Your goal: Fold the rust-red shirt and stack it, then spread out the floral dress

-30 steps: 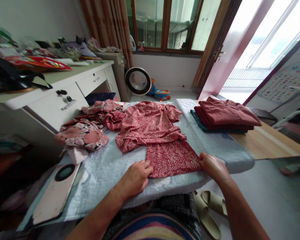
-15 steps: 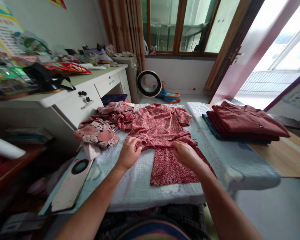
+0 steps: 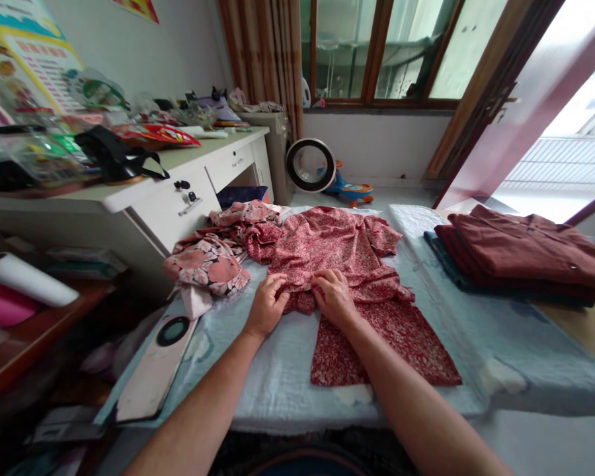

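Observation:
A red floral short-sleeved top (image 3: 327,238) lies spread on the cloth-covered board, its upper part rumpled and its darker lower panel flat toward me. At the left part of the fold, my left hand (image 3: 269,305) pinches the fabric edge between thumb and fingers. My right hand (image 3: 336,299) is closed on the same fold, close beside the left, with its fingertips partly hidden in the cloth. Left of the top is a crumpled pile of pink flowered fabric (image 3: 211,264), which touches its sleeve.
Folded dark red clothes (image 3: 530,248) are stacked at the right. A bare iron-rest plate (image 3: 151,377) with a dark round patch lies at the left. The pale blue cloth (image 3: 272,383) covers the board. A cluttered white desk (image 3: 178,205) stands left, and an open-doored washing machine (image 3: 275,155) behind.
My right hand has moved left along the fold, nearer my left hand. The lower panel now shows more widely at the right. The view has turned slightly left.

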Motion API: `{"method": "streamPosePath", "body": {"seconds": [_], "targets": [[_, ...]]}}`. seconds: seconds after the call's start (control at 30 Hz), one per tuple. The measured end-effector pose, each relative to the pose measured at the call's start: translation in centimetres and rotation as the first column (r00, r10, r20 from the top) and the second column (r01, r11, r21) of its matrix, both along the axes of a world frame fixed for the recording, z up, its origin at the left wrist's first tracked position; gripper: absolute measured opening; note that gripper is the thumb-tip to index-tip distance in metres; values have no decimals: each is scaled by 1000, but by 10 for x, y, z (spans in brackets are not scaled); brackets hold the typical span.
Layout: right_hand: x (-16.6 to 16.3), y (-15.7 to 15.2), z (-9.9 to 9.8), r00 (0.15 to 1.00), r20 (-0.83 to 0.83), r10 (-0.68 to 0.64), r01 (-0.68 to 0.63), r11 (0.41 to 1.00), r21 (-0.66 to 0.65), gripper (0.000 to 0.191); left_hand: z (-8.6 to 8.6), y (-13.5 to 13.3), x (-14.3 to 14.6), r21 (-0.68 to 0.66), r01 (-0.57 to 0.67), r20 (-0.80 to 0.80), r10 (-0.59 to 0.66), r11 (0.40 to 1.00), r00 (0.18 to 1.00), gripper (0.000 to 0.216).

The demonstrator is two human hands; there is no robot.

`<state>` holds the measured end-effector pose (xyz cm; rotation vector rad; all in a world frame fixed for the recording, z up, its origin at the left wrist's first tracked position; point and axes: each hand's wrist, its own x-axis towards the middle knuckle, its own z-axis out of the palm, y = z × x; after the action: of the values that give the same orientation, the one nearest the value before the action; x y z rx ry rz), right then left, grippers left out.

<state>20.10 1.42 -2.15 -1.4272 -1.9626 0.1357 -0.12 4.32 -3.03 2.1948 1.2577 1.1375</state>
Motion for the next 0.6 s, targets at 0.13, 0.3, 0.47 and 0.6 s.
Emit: {"method": "streamPosePath", "body": {"seconds": [0.13,0.3,0.47,0.6], "targets": [[6,-2,6,992,-121,-37,41,999,27,15,11,-6,2,-27,85,129,-81,996,988,18],[2,-6,11,942,-335,-7,25,998,51,16,22,-14,1,-70,117,130,-108,991,986,19],[0,-9,7,848,-527,-54,5,996,-93,12,18,-12,-10,-264,198,211,-144,944,967,39],[2,-8,5,829,-557,-50,6,997,-80,14,9,-5,-14,-353,156,146,-110,923,983,53]]}}
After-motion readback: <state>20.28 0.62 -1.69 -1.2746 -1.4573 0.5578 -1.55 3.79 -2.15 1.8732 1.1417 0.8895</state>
